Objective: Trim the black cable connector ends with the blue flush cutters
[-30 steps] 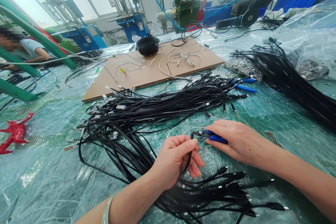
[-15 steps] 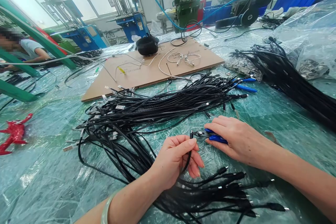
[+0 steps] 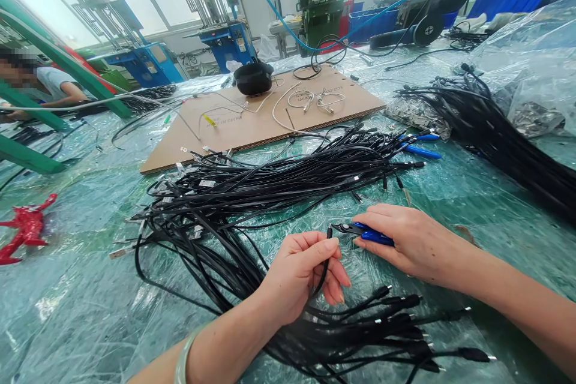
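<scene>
1. A black cable end [image 3: 327, 246] is pinched upright between the thumb and fingers of the left hand [image 3: 300, 273], just above the cable pile [image 3: 252, 204] on the table [image 3: 81, 288].
2. Blue-handled cutters [image 3: 366, 233] are grasped in the right hand [image 3: 407, 241], the tips just beside the cable tip.
3. Since a second ago, almost nothing has shifted: the cutters have eased back very slightly, and the trimming step appears to be in hand at the same cable end.

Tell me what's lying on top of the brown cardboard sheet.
On the brown cardboard sheet sit a black rounded object and thin white wires. Black cables overlap its near edge, hiding what lies beneath them.
</scene>
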A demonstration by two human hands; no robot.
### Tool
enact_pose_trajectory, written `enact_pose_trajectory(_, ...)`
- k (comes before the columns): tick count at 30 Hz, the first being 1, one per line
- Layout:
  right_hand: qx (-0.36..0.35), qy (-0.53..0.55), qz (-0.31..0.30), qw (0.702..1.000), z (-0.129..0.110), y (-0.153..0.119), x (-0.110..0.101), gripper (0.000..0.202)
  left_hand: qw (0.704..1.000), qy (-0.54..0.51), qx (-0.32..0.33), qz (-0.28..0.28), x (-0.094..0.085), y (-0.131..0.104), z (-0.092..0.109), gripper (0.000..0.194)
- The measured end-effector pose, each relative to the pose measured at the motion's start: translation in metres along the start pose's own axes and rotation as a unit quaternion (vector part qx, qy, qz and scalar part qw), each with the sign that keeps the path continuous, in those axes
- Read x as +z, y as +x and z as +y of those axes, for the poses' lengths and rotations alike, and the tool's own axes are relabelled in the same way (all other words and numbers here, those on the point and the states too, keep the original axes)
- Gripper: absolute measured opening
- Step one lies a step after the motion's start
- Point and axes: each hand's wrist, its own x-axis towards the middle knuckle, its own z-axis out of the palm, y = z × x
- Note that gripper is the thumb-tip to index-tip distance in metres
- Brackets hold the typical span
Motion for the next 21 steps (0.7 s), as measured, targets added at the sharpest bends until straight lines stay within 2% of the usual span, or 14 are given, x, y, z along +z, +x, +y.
enact_pose_trajectory(13, -0.027, -0.109, 0.043, 0.993, -0.0040, 0.0022, -0.0049, 0.015, 1.000, 0.016, 0.007, 0.016, -0.0002, 0.0000, -0.0009, 0.023)
enact_pose_trajectory(21, -0.041, -0.127, 0.032, 0.991, -0.0045, 0.0024, -0.0081, 0.012, 0.999, 0.021, 0.003, 0.024, 0.0003, -0.0011, -0.0001, 0.024)
